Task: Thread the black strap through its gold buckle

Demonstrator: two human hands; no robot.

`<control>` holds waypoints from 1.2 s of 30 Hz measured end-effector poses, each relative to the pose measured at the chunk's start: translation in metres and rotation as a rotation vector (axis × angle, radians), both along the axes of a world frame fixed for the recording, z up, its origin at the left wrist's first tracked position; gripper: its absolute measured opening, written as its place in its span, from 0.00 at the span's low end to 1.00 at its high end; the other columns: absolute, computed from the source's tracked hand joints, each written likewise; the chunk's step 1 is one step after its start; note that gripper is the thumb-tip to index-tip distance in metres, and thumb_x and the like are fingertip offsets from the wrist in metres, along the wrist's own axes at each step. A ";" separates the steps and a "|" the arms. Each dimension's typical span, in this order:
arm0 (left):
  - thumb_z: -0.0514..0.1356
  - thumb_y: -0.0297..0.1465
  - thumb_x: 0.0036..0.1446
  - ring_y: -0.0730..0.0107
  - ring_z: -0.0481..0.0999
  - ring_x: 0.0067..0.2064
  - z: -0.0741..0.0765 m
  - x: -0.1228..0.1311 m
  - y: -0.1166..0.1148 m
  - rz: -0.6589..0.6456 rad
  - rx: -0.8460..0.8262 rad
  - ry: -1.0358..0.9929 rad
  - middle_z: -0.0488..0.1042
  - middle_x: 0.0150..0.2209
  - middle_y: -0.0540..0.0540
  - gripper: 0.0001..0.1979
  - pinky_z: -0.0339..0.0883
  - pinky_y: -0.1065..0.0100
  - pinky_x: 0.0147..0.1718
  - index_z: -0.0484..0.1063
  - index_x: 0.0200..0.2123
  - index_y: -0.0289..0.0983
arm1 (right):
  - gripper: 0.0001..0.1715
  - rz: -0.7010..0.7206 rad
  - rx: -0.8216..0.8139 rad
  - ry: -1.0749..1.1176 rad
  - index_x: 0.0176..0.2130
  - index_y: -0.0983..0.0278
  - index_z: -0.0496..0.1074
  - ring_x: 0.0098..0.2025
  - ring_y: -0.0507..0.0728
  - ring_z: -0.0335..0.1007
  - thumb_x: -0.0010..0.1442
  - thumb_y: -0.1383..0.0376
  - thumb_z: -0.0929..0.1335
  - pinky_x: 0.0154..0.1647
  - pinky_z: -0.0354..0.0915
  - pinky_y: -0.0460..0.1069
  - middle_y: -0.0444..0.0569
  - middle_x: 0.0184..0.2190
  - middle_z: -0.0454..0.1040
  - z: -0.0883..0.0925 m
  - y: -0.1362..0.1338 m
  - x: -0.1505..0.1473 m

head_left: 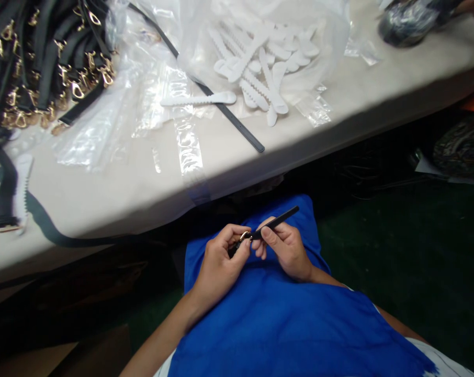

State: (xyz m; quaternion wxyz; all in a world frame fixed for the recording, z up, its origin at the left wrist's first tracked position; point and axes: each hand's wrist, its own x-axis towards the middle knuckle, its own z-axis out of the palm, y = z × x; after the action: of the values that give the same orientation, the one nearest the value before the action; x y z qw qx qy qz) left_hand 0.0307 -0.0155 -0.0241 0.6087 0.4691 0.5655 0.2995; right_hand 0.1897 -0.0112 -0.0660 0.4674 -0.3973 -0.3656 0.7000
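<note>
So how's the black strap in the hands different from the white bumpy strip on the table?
The slim black strap is smooth; the white plastic strip is toothed. The left hand and right hand hold the strap; the strip lies on the table. Both are long, narrow.

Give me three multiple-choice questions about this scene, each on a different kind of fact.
1. Where is the black strap being held?
A) over the blue cloth
B) on the table
C) inside a bag

2. What colour is its buckle?
A) red
B) gold
C) white

3. Which hands grip the strap?
A) left only
B) right only
C) both

Answers:
1 A, the hands are above the cloth.
2 B, the metal looks gold.
3 C, the left hand and right hand both pinch it.
</note>
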 end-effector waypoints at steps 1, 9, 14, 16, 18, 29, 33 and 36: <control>0.59 0.33 0.62 0.70 0.77 0.37 0.000 0.000 -0.001 -0.002 -0.007 -0.008 0.78 0.35 0.49 0.08 0.68 0.71 0.39 0.70 0.43 0.36 | 0.10 0.000 0.073 -0.050 0.36 0.67 0.72 0.24 0.51 0.72 0.67 0.63 0.65 0.23 0.69 0.44 0.47 0.26 0.74 0.002 -0.001 0.001; 0.57 0.31 0.62 0.71 0.77 0.39 -0.013 -0.003 -0.021 0.016 0.170 0.211 0.76 0.37 0.49 0.11 0.68 0.73 0.38 0.70 0.48 0.40 | 0.07 0.002 0.664 -0.381 0.39 0.67 0.74 0.27 0.53 0.71 0.62 0.73 0.66 0.30 0.68 0.48 0.49 0.24 0.74 0.013 -0.004 0.005; 0.56 0.28 0.63 0.75 0.77 0.36 -0.020 0.000 -0.031 0.029 0.315 0.251 0.76 0.38 0.49 0.12 0.67 0.76 0.35 0.69 0.50 0.40 | 0.06 0.044 0.690 -0.319 0.40 0.68 0.73 0.27 0.53 0.70 0.62 0.73 0.66 0.30 0.67 0.47 0.48 0.24 0.73 0.013 -0.006 0.002; 0.56 0.28 0.63 0.76 0.75 0.34 -0.020 0.001 -0.031 0.055 0.304 0.195 0.76 0.35 0.50 0.11 0.66 0.77 0.34 0.69 0.49 0.40 | 0.05 0.072 0.671 -0.306 0.39 0.67 0.73 0.26 0.52 0.69 0.63 0.73 0.66 0.29 0.66 0.47 0.48 0.24 0.73 0.013 -0.007 0.001; 0.55 0.30 0.64 0.76 0.74 0.34 -0.020 0.002 -0.029 0.094 0.207 0.078 0.74 0.34 0.50 0.10 0.66 0.77 0.33 0.69 0.48 0.39 | 0.05 0.073 0.679 -0.346 0.38 0.67 0.72 0.27 0.52 0.69 0.63 0.73 0.66 0.30 0.66 0.47 0.48 0.24 0.73 0.013 -0.008 -0.001; 0.59 0.35 0.61 0.76 0.67 0.30 -0.018 -0.013 -0.014 0.146 -0.146 -0.255 0.72 0.32 0.48 0.13 0.60 0.74 0.30 0.70 0.47 0.34 | 0.19 0.170 0.962 -0.696 0.50 0.65 0.72 0.32 0.54 0.72 0.61 0.76 0.64 0.32 0.69 0.48 0.50 0.32 0.76 0.000 -0.006 0.011; 0.57 0.34 0.63 0.76 0.66 0.28 -0.003 -0.024 -0.004 -0.058 -0.218 -0.409 0.75 0.32 0.45 0.14 0.60 0.73 0.30 0.67 0.50 0.33 | 0.23 0.151 0.729 -0.584 0.57 0.64 0.67 0.54 0.59 0.67 0.63 0.74 0.62 0.55 0.65 0.55 0.57 0.50 0.71 0.008 0.013 0.017; 0.55 0.34 0.64 0.74 0.67 0.28 0.016 -0.033 0.006 -0.222 -0.252 -0.469 0.76 0.32 0.43 0.15 0.61 0.72 0.29 0.65 0.51 0.35 | 0.23 0.448 0.665 -0.433 0.60 0.65 0.65 0.55 0.59 0.66 0.66 0.68 0.63 0.57 0.64 0.56 0.57 0.52 0.71 0.013 0.030 0.018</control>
State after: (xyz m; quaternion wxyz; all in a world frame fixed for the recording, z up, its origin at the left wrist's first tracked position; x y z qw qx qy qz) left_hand -0.0026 -0.0091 -0.0084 0.8053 0.3669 0.3873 0.2585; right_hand 0.2073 0.0184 -0.0529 0.3196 -0.2738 -0.7368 0.5291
